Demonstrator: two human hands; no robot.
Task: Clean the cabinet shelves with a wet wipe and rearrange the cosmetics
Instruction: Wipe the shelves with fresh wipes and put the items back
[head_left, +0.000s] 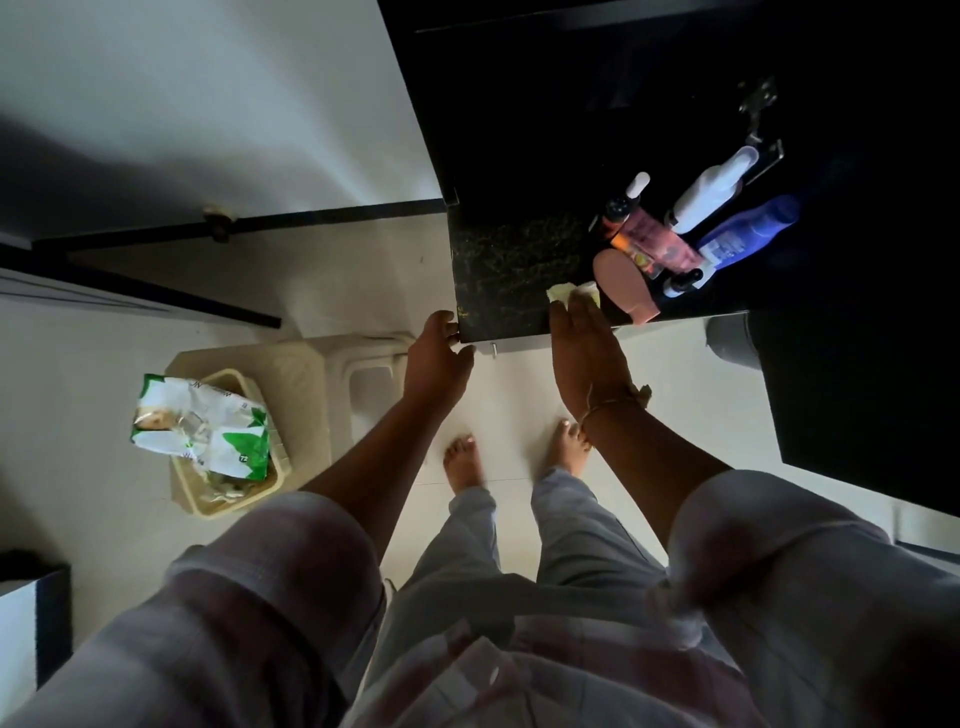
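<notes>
**Q:** Where was the wet wipe (563, 293), and how was it held?

**A:** It lay on the dark shelf (509, 265), at the near edge, just left of the cosmetics. The right hand (587, 358) lay flat upon it, fingers straight and close together, pressing rather than pinching. I judged that a flat palm spread the pressure for a wiping stroke.

**Q:** And the left hand (436, 358)?

**A:** Its fingers were curled on the shelf's near left corner and held nothing else. I took this for a brace, steadying the person against the push of the other arm.

**Q:** Why were the cosmetics bunched at the right?

**A:** The white bottle (711, 195), blue bottle (748, 231), pink tube (654, 239) and peach oval case (623, 280) were crowded together at the right end, several touching. The wipe worked the part to their left. It looked deliberate: clean one part, then shift the group across. That part showed pale speckles, and I could not tell whether they were dust or the surface pattern.

**Q:** Was anything else to hand?

**A:** A packet of wipes (202, 431) lay in a cream basket (228, 499) on a plastic stool (311, 374). It sat low at the left, well apart from the shelf, probably kept there for a fresh sheet.
</notes>
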